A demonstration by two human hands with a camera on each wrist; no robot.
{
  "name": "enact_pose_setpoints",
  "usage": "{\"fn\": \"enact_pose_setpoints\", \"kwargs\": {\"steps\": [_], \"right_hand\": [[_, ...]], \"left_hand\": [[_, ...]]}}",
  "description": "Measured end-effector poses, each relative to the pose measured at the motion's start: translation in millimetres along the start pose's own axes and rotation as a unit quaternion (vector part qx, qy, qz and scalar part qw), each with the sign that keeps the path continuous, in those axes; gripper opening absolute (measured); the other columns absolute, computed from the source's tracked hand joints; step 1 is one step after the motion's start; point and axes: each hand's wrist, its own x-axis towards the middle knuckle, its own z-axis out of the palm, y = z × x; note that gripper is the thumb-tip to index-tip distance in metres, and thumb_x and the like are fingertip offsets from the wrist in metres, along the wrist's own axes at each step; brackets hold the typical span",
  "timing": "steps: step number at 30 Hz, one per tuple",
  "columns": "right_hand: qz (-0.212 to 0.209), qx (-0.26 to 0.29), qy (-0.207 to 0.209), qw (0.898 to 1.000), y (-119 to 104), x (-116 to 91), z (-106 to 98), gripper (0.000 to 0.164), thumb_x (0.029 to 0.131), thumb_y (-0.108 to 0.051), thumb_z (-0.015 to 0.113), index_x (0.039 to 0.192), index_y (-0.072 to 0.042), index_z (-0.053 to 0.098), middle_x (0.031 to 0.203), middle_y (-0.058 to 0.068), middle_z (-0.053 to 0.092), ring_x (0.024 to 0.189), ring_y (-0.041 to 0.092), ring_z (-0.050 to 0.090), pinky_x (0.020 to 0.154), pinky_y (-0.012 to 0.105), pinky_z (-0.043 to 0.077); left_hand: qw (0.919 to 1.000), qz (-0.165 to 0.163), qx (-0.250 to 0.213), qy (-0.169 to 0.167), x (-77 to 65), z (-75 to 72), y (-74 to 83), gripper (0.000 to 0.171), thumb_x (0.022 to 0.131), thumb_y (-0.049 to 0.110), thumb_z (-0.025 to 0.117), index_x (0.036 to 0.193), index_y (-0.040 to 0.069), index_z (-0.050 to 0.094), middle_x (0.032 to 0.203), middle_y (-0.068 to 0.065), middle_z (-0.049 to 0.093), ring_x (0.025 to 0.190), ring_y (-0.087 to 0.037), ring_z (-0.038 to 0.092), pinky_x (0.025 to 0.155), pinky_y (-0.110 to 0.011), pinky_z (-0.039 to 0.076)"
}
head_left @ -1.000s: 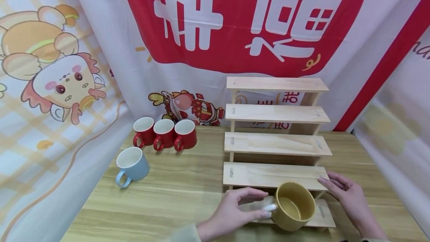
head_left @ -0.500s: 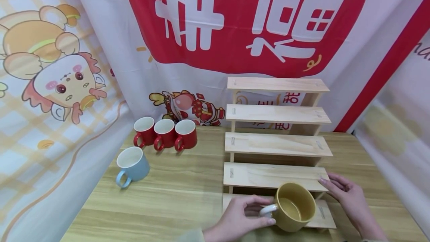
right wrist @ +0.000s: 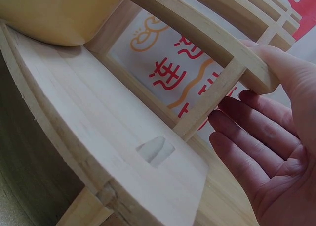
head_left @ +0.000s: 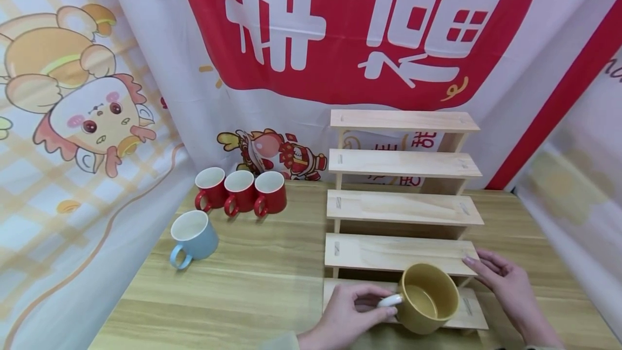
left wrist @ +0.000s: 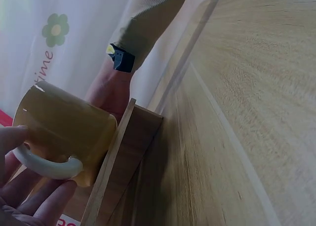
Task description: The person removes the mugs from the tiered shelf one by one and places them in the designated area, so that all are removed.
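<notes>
A mustard-yellow mug [head_left: 421,307] with a white handle [head_left: 390,301] stands upright on the lowest tier [head_left: 466,309] of a stepped wooden shelf [head_left: 403,207]. My left hand [head_left: 342,312] pinches that handle between thumb and curled fingers; the left wrist view shows the fingers [left wrist: 44,199] under it. At the shelf's right end, my right hand [head_left: 507,285] holds the second tier from the bottom. Its thumb lies over the board, and the other fingers [right wrist: 242,147] are below, beside the support post [right wrist: 210,105].
Three red mugs [head_left: 271,193] with white insides stand in a row at the back left of the wooden table [head_left: 252,280]. A light blue mug [head_left: 194,236] is in front of them. Printed cloth [head_left: 291,85] hangs behind and at both sides.
My left hand has closed from loosely spread fingers to a pinch on the mug's handle. The mug and my right hand have stayed in place.
</notes>
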Motion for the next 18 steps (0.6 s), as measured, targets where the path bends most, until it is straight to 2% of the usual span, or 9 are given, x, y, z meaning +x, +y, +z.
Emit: {"fn": "enact_pose_setpoints", "kwargs": {"steps": [18], "right_hand": [[-0.004,0.003,0.003,1.0,-0.3,0.8,-0.3,0.023,0.097,-0.01,0.072,0.109,-0.03,0.071,0.104,-0.013,0.074,0.097,0.0,0.068,0.079,0.017,0.057]], "left_hand": [[0.9996,-0.011,-0.006,0.026,-0.4,6.8,-2.3,0.021,0.091,0.013,0.079,0.107,0.0,0.076,0.106,0.004,0.075,0.092,-0.012,0.073,0.08,-0.031,0.061]]}}
